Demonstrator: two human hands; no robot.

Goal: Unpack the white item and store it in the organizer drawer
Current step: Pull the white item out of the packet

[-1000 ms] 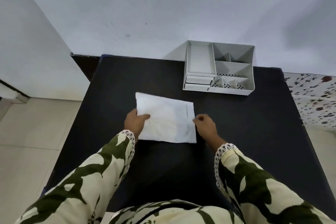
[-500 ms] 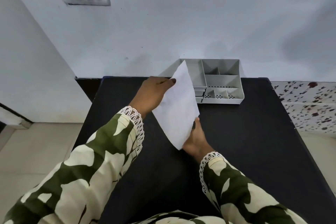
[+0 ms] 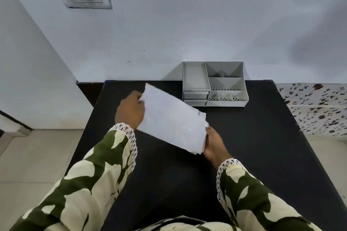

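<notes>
The white packet (image 3: 172, 118) is held above the table (image 3: 262, 137), in front of the organizer (image 3: 214, 84), gripped by the left hand (image 3: 130, 110) and right hand (image 3: 213, 143) (packet unopened, seemingly). A hasty tear could damage the contents.

The packet (image 3: 174, 124) between the two hands is plain white. Beyond the right hand (image 3: 214, 144) sits a pale grey organizer (image 3: 225, 82), on a black table (image 3: 253, 146). The sleeves (image 3: 97, 174) behind both hands are cream with olive-green blotches and white lace cuffs. Far right of the right hand, a white cloth (image 3: 319, 108) shows dark red-brown speckles.
</notes>
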